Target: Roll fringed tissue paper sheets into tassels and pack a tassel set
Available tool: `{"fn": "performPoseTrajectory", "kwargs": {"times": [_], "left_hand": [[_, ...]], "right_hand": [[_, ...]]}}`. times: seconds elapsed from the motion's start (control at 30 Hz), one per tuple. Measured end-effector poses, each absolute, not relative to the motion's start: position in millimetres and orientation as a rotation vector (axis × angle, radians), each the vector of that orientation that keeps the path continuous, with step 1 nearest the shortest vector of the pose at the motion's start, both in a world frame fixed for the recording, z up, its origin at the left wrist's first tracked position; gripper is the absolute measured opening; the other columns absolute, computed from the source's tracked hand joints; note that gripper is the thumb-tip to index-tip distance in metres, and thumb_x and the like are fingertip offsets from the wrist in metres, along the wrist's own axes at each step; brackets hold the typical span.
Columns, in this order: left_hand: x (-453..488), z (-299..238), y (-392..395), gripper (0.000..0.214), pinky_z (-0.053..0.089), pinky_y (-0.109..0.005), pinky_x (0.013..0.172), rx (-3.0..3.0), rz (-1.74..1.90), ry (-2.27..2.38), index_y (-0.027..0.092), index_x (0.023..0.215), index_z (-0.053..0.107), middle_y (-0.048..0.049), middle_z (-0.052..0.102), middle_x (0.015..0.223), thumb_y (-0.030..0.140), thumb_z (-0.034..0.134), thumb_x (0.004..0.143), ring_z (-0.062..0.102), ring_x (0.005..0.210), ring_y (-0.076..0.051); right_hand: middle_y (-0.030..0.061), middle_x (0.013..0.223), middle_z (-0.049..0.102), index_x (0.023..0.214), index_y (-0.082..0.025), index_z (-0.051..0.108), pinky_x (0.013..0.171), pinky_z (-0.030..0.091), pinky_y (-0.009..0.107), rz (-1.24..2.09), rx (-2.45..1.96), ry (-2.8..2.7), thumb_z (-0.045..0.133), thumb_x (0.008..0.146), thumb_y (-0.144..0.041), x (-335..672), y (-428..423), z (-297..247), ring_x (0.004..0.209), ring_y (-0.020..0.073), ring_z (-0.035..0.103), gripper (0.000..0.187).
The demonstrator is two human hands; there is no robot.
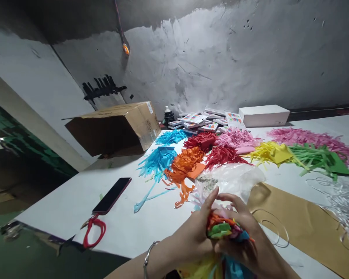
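Note:
Both my hands meet low in the view over the table's near edge. My left hand [193, 234], with a metal bangle on the wrist, and my right hand [244, 240] are closed round a bundle of mixed-colour paper strips [222, 228]: orange, green, red and blue. More strips hang below the hands. Just beyond my fingers lies a crumpled clear plastic bag [235, 178] on the white table [69, 205].
Piles of cut paper strips lie ahead: blue [158, 159], orange [186, 162], red [221, 155], pink [308, 137], yellow [269, 151], green [317, 157]. A brown paper sheet [302, 224] and white ribbon [343, 201] lie right. A phone [112, 195], cardboard box [116, 128], white box [264, 115], small packs [203, 120].

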State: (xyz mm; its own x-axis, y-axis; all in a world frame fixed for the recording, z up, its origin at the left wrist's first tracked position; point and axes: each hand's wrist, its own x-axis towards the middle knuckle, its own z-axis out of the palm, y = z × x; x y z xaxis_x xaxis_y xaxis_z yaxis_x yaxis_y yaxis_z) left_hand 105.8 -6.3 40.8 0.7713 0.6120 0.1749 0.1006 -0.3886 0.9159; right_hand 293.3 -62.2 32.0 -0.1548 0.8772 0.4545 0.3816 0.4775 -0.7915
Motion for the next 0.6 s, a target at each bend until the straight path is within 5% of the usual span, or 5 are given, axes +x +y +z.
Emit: {"fn": "performPoseTrajectory", "kwargs": {"times": [0.13, 0.3, 0.37, 0.47, 0.6], "left_hand": [[92.6, 67.7, -5.1, 0.101, 0.053, -0.043, 0.096, 2.109, 0.537, 0.596, 0.03, 0.163, 0.006, -0.0138, 0.061, 0.134, 0.022, 0.071, 0.086, 0.065, 0.11, -0.029], [90.9, 72.6, -13.6, 0.105, 0.026, -0.057, 0.122, 2.25, 0.746, 0.618, 0.04, 0.161, 0.013, -0.0103, 0.026, 0.166, 0.037, 0.082, 0.081, 0.025, 0.152, -0.039], [106.3, 47.1, -17.4, 0.129, 0.034, -0.054, 0.119, 2.104, 0.848, 0.382, 0.041, 0.161, 0.01, -0.0129, 0.031, 0.164, 0.044, 0.094, 0.063, 0.033, 0.148, -0.041], [131.6, 1.7, -23.4, 0.144, 0.046, -0.052, 0.111, 1.98, 0.864, 0.42, 0.038, 0.161, -0.005, -0.0185, 0.043, 0.155, 0.042, 0.097, 0.058, 0.054, 0.134, -0.039], [144.3, -23.8, -30.6, 0.121, 0.05, -0.056, 0.104, 1.853, 0.732, 0.512, 0.038, 0.159, 0.016, -0.0138, 0.059, 0.141, 0.036, 0.093, 0.066, 0.064, 0.121, -0.037]], "right_hand": [[0.005, 0.148, 0.049, 0.107, -0.032, 0.074, 0.113, 0.04, 0.045, 0.524, -1.07, -1.676, 0.059, 0.096, -0.042, 296.3, -59.4, 19.9, 0.138, 0.0288, 0.046, 0.021], [0.003, 0.155, 0.044, 0.115, -0.034, 0.071, 0.118, 0.028, 0.063, 0.229, -1.073, -1.664, 0.061, 0.095, -0.033, 296.0, -63.0, 6.6, 0.146, 0.0346, 0.035, 0.023], [0.0015, 0.162, 0.034, 0.112, -0.033, 0.073, 0.116, 0.031, 0.064, 0.295, -1.048, -1.62, 0.059, 0.096, -0.037, 290.0, -69.0, 8.6, 0.149, 0.0373, 0.03, 0.022], [0.0, 0.164, 0.029, 0.113, -0.035, 0.075, 0.114, 0.037, 0.063, 0.418, -1.114, -1.513, 0.062, 0.093, -0.04, 281.9, -78.8, 12.5, 0.15, 0.04, 0.026, 0.024], [0.0004, 0.161, 0.036, 0.106, -0.034, 0.077, 0.113, 0.041, 0.059, 0.533, -1.116, -1.493, 0.062, 0.092, -0.043, 280.9, -84.7, 16.3, 0.148, 0.0396, 0.031, 0.022]]}}
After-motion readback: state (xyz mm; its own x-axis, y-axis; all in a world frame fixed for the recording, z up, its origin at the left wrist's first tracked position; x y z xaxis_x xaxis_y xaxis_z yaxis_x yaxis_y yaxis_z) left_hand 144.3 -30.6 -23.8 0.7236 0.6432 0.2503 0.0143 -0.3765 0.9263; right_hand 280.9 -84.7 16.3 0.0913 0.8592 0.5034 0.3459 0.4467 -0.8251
